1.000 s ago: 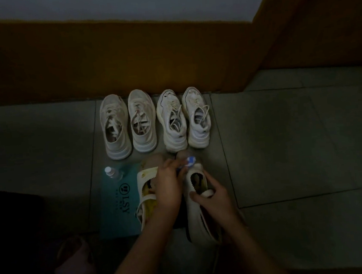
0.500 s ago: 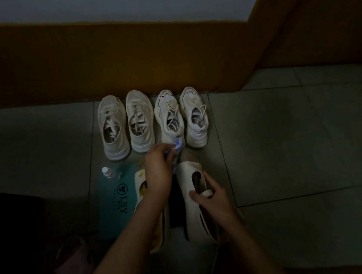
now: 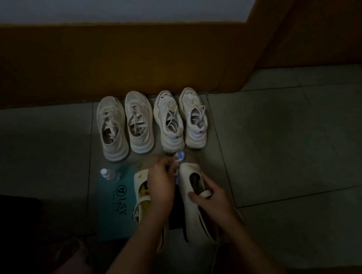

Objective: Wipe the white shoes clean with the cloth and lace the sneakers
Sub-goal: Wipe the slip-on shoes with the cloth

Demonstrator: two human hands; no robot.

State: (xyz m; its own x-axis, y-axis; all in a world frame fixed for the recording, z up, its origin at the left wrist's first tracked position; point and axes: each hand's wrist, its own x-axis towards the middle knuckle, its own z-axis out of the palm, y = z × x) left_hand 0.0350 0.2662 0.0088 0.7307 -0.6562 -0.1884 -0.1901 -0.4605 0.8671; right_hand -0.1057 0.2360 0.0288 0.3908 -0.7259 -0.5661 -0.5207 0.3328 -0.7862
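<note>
I judge wiping unfinished: left grip (image 3: 160, 183) pinches the cloth (image 3: 180, 156), right grip (image 3: 212, 200) holds the white shoe (image 3: 188, 169); sneakers (image 3: 166, 104) await lacing.

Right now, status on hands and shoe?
Left hand pinching blue-white cloth at toe of white shoe. Right hand gripping its strap. Four sneakers beyond, nothing blocking.

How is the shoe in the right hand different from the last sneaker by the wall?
The held shoe shows no laces; the far-right sneaker has loose ones. The right hand grips the held shoe's strap; the far-right sneaker stands untouched. Both are whitish, toes toward the wall.
</note>
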